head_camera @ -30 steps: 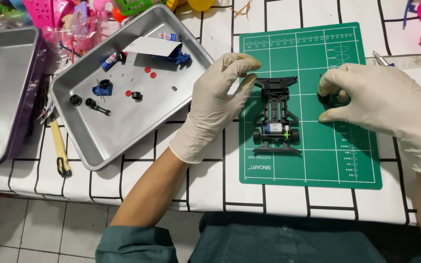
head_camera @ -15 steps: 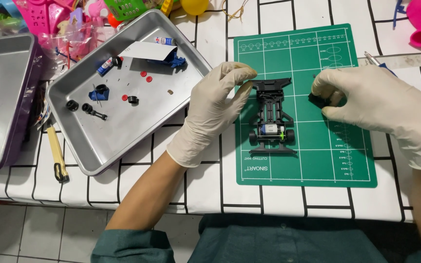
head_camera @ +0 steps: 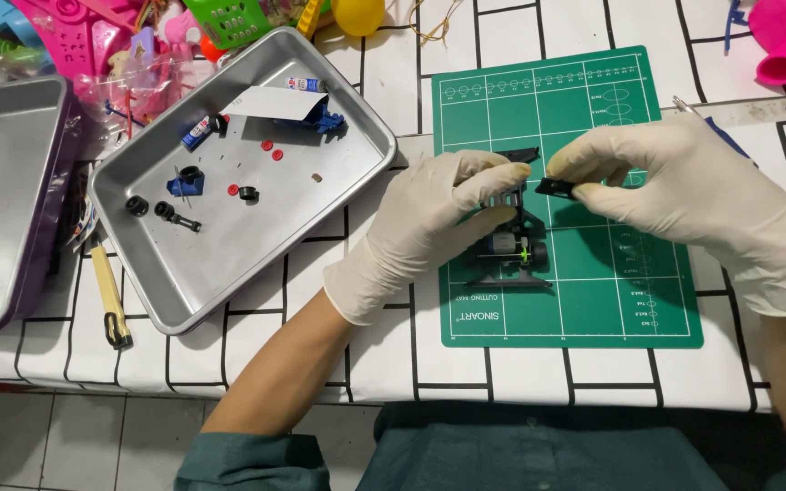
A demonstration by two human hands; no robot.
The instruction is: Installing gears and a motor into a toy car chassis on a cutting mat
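White tabletop (head_camera: 256, 364) with black grid lines, tiled floor below its near edge. A green cutting mat (head_camera: 593, 291) lies right of centre; a small black toy car chassis (head_camera: 513, 238) sits on its left half. Chassis long axis runs away from the person, toward the far edge of the mat; motor and wheel end is nearest the person, the flat wing-like end is farthest. Which end is the front, cannot tell.

Left hand (head_camera: 429, 227), white glove, fingers curled and closed on the chassis left side, holding it against the mat. Right hand (head_camera: 684, 195), also gloved, thumb and forefinger pinched tight on a small flat black part (head_camera: 557, 187), held just above the chassis upper right, long side roughly crosswise to the chassis. Hands close together, not touching.

Left of the mat: tilted metal tray (head_camera: 229, 273) with loose black, blue and red small parts and a white card. A second metal tray (head_camera: 2, 264) at far left. Yellow-handled tool (head_camera: 109, 305) lies between the trays. Pink and yellow plastic clutter along the far edge.
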